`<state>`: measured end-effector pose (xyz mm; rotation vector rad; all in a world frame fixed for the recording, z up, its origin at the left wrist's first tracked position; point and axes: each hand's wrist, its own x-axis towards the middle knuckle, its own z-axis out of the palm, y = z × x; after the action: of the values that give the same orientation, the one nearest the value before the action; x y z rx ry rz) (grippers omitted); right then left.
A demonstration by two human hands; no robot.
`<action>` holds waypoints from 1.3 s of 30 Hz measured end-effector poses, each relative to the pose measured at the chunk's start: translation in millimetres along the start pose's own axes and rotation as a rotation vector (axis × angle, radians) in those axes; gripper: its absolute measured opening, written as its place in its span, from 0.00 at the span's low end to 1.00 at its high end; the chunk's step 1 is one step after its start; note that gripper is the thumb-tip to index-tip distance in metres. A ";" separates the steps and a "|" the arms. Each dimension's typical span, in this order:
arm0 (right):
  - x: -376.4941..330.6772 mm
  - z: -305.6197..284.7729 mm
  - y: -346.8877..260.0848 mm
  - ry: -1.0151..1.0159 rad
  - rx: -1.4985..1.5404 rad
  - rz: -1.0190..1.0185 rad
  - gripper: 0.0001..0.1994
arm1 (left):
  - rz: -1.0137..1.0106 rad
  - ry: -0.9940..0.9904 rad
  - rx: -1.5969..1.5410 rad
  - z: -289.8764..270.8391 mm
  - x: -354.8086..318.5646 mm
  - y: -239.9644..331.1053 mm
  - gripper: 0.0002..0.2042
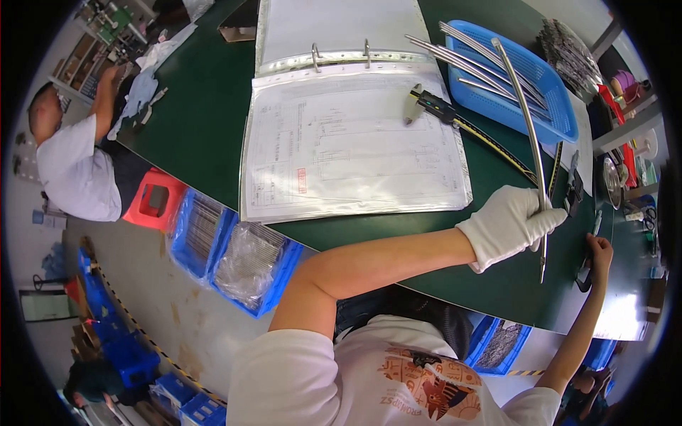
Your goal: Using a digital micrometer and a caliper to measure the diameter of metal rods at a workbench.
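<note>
My left hand, in a white glove, is closed around a long, thin metal rod. The rod stands almost upright over the table's right side, its upper end in front of a blue basket. Several similar metal rods lie in that basket. At the far right, my bare right hand has its fingers closed on a slim grey-and-black tool, partly hidden by the hand. Between the hands and the basket lies a black-and-silver caliper. Another digital caliper rests across the binder's right edge.
An open ring binder with drawing sheets in plastic sleeves covers the middle of the green table. Blue crates of metal parts stand below the front edge. A red stool and a seated person are at left.
</note>
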<state>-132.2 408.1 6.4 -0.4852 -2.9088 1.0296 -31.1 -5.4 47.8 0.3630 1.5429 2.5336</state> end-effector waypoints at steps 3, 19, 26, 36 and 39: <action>2.3 13.9 -7.8 0.131 -0.288 -0.137 0.17 | -0.006 -0.016 0.040 -10.1 -5.1 1.1 0.14; -53.6 37.9 -114.1 0.536 -0.645 -0.687 0.11 | -0.172 0.122 0.000 -19.8 -0.4 12.4 0.19; -116.6 112.9 -182.6 -0.267 0.323 -1.086 0.15 | -0.107 0.427 -0.005 -45.9 2.0 15.2 0.18; -152.1 129.1 -165.3 -0.517 0.507 -0.930 0.13 | -0.127 0.044 0.137 -35.2 -10.4 4.7 0.10; -157.8 128.1 -168.9 -0.633 0.575 -0.882 0.14 | -0.157 -0.005 0.192 -28.8 -11.9 -4.3 0.14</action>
<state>-45.1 159.1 23.8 1.1970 -2.4663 1.8791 -27.8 -31.0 29.8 0.2586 1.7447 2.2736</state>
